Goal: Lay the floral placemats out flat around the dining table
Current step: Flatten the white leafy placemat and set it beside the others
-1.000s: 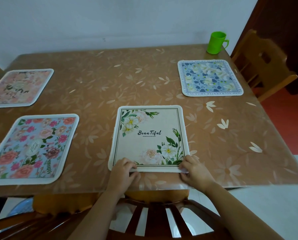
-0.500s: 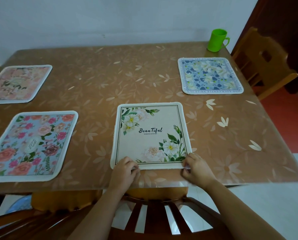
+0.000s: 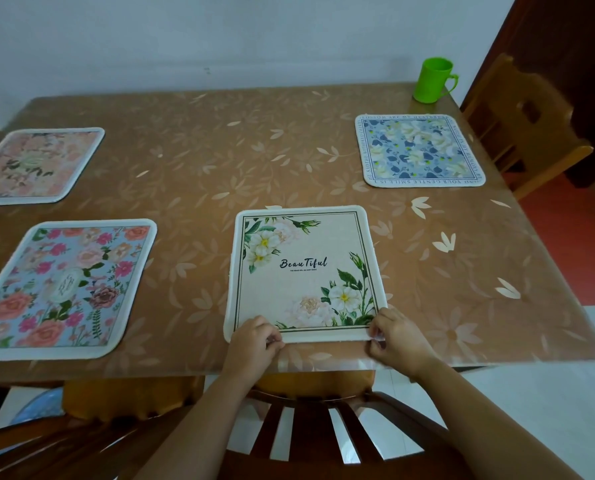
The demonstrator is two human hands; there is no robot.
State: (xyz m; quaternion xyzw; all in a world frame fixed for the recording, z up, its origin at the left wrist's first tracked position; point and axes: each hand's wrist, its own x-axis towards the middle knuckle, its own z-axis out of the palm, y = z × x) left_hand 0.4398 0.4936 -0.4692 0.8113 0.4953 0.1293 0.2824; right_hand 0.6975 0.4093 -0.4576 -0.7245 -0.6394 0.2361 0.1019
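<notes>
A cream placemat (image 3: 303,271) printed with white flowers and the word "Beautiful" lies flat at the table's near edge. My left hand (image 3: 253,344) pinches its near left corner and my right hand (image 3: 398,336) pinches its near right corner. Three more floral placemats lie flat: a blue one with pink roses (image 3: 64,289) at the near left, a pale pink one (image 3: 36,164) at the far left, and a blue-and-white one (image 3: 420,150) at the far right.
The table (image 3: 220,161) carries a brown leaf-patterned cover. A green plastic mug (image 3: 433,79) stands at the far right corner. One wooden chair (image 3: 528,126) stands at the right side, and a dark slatted chair back (image 3: 310,431) sits right below my arms.
The cream placemat has slid a little away from the table's near edge with both hands still on its near corners. The other mats have not moved.
</notes>
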